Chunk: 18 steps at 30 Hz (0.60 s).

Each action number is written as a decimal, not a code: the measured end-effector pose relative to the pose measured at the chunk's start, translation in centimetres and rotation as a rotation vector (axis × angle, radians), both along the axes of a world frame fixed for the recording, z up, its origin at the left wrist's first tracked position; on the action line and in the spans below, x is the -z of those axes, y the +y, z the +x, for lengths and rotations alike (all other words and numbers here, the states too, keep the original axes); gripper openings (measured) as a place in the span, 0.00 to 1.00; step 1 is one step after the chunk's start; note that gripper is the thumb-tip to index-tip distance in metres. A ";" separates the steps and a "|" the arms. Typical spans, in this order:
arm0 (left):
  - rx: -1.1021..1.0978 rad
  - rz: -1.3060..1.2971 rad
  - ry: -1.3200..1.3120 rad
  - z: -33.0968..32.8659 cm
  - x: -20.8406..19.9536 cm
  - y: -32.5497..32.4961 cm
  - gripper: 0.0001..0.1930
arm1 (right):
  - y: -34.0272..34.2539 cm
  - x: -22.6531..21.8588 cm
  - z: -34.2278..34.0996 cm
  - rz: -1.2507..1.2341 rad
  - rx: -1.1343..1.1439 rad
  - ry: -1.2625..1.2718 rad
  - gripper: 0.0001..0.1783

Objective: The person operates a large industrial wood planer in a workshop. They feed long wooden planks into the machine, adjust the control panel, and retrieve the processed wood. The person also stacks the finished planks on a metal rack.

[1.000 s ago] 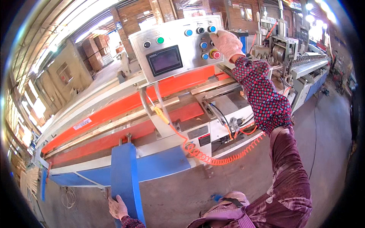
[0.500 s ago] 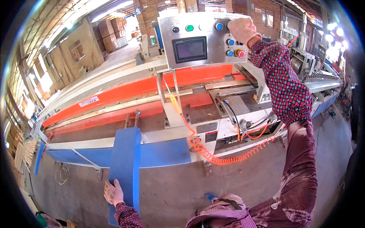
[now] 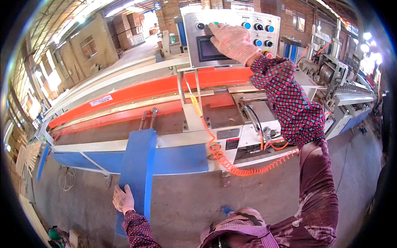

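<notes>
My right hand [image 3: 236, 42], in a pale pink knit glove, reaches across a metal control panel [image 3: 264, 39]. Its fingers are stretched out and the tips are at the green button [image 3: 216, 23] in the top row, partly covering it. The hand hides part of the dark screen [image 3: 205, 49]. Blue push buttons and black knobs sit right of the hand; a red button [image 3: 268, 54] shows just above the wrist. My left hand [image 3: 123, 199], gloved alike, lies with fingers apart on the left edge of a long blue board [image 3: 138, 165] that juts from the machine.
An orange coiled air hose [image 3: 244, 171] hangs along the machine's front, below a yellow air gun [image 3: 195, 105]. Thin wooden strips [image 3: 165, 104] lie by the orange guard [image 3: 136, 93]. At right stands a machine section with rollers [image 3: 326, 74]. Stacked pallets [image 3: 128, 31] are at the back.
My right hand has moved left and slightly down, from the panel's upper right corner to the green button, its fingers now extended. My left hand stays on the blue board.
</notes>
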<state>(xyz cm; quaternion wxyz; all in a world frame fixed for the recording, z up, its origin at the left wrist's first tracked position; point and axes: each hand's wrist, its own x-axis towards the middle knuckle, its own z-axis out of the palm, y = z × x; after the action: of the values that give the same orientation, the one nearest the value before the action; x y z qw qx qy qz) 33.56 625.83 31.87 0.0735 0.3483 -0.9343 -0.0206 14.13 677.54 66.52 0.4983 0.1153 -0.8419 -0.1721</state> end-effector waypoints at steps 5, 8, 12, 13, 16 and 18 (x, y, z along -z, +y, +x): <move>0.002 0.016 -0.007 -0.2 -0.2 0.6 0.36 | -0.4 0.6 -1.9 -0.096 0.027 -0.060 0.18; -0.002 0.020 0.010 -0.2 0.0 0.7 0.36 | -0.9 0.5 -2.4 -0.108 0.042 -0.089 0.19; -0.031 -0.036 0.058 0.6 0.8 -0.5 0.34 | -2.1 0.0 -3.3 -0.079 0.001 0.026 0.17; -0.013 -0.032 0.039 0.8 1.0 -1.3 0.34 | -2.8 -0.7 -3.8 -0.046 -0.012 0.061 0.15; 0.001 0.018 0.075 0.8 -0.9 -0.1 0.30 | -1.8 -2.1 -5.6 0.187 0.021 0.192 0.11; -0.026 0.026 0.054 0.0 -1.7 1.2 0.29 | -0.8 -1.9 -7.2 0.225 -0.017 0.172 0.10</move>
<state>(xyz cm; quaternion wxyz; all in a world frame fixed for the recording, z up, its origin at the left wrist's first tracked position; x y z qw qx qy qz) 33.60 627.00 33.55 0.0945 0.3605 -0.9270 -0.0409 6.97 676.77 68.46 0.5541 0.1625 -0.7703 -0.2705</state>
